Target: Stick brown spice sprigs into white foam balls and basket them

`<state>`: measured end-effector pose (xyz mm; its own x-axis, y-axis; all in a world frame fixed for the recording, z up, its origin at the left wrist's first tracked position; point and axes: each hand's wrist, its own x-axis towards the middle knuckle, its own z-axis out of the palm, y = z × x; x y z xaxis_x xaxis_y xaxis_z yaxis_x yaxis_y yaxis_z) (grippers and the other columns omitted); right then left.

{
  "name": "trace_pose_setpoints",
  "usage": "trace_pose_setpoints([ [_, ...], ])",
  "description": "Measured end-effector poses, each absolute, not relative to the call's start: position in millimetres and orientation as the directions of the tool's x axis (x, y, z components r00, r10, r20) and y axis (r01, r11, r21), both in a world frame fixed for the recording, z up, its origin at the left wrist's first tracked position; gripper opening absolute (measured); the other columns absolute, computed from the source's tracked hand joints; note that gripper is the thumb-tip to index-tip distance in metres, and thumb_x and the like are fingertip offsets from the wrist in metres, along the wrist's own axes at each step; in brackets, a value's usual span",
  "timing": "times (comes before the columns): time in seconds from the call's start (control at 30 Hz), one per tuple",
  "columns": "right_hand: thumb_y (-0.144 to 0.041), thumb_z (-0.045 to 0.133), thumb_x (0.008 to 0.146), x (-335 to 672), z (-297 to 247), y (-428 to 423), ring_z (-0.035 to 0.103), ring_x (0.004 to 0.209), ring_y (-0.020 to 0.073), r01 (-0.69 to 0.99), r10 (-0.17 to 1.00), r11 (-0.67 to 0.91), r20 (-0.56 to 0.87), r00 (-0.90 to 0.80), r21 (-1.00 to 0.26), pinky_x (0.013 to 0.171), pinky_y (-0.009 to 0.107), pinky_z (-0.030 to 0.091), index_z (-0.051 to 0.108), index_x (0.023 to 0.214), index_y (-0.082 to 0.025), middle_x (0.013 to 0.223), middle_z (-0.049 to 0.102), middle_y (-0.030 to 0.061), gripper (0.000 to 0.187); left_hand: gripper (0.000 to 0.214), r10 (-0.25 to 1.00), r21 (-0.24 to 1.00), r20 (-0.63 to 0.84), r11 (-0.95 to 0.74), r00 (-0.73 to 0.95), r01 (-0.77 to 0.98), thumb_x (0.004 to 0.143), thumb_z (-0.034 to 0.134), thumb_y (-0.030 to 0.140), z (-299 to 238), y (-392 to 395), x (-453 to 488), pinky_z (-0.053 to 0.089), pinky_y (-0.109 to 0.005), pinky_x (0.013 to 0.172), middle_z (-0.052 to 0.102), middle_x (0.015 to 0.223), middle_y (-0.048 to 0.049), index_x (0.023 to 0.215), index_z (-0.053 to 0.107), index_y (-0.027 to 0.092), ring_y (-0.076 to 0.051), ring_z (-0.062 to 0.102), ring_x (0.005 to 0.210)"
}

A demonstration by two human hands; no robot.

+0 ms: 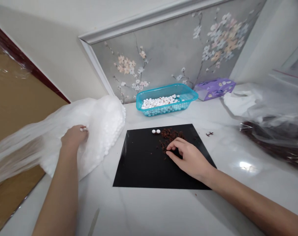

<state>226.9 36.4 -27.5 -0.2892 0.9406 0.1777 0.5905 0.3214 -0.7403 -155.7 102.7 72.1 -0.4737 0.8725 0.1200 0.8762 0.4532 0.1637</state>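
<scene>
My left hand [73, 137] reaches into a large transparent bag of white beads [102, 131], pinching a small white bead [83, 129] between its fingertips. My right hand [188, 159] rests on a black mat [139, 167], its curled fingers touching a heap of crumbly dark red-brown material [169, 137]. Whether those fingers hold any of it, I cannot tell. Two white beads [156, 131] lie together on the mat, just beyond the heap's left side.
A teal plastic basket [188, 96] holding white beads stands behind the mat. Near it are a purple tissue box [214, 89] and a plastic bag of dark red material [271, 137]. A small dark piece [209, 133] lies on the white marble counter [227, 196].
</scene>
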Motion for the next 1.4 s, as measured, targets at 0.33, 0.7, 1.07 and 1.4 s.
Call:
trace_pose_setpoints([
  [0.33,-0.024,0.051,0.081,227,-28,36,0.052,0.061,0.0108,0.633,0.934,0.341,0.173,-0.313,-0.695,0.057,0.026,0.041,0.058,0.081,-0.021,0.085,0.055,0.0004,0.008,0.034,0.783,0.078,0.186,0.59,-0.593,0.803,0.073,0.047,0.036,125,87,-126,0.036,-0.026,0.059,0.062,0.086,-0.0051,0.1,0.058,0.019,-0.02,0.054,0.075],
  [0.7,-0.023,0.046,0.086,228,-27,35,0.052,0.059,0.0101,0.656,0.917,0.374,0.156,-0.366,-0.656,0.059,0.026,0.041,0.059,0.079,-0.023,0.087,0.057,-0.0013,0.014,0.033,0.861,0.458,-0.385,-0.133,0.331,0.879,0.072,0.056,0.043,85,94,-10,0.046,-0.025,0.066,0.067,0.075,-0.0036,0.094,0.063,0.018,-0.018,0.064,0.07],
  [1.07,-0.023,0.044,0.089,227,-27,32,0.061,0.078,0.014,0.67,0.888,0.442,0.185,-0.421,-0.596,0.069,0.027,0.045,0.06,0.096,-0.024,0.097,0.058,0.0,0.018,0.038,0.803,0.704,-0.366,-0.092,0.471,0.704,0.077,0.052,0.05,53,100,12,0.033,-0.018,0.046,0.055,0.061,0.0013,0.093,0.062,0.018,-0.007,0.043,0.047],
  [1.4,-0.02,0.046,0.086,228,-24,35,0.052,0.063,0.0095,0.613,0.91,0.387,0.18,-0.373,-0.689,0.06,0.025,0.04,0.057,0.078,-0.021,0.084,0.055,-0.002,0.013,0.028,0.942,0.925,-0.127,-0.001,0.31,0.381,0.083,0.029,0.044,-5,99,48,0.019,-0.02,0.041,0.021,0.058,0.0065,0.069,0.035,0.021,-0.007,0.018,0.043],
])
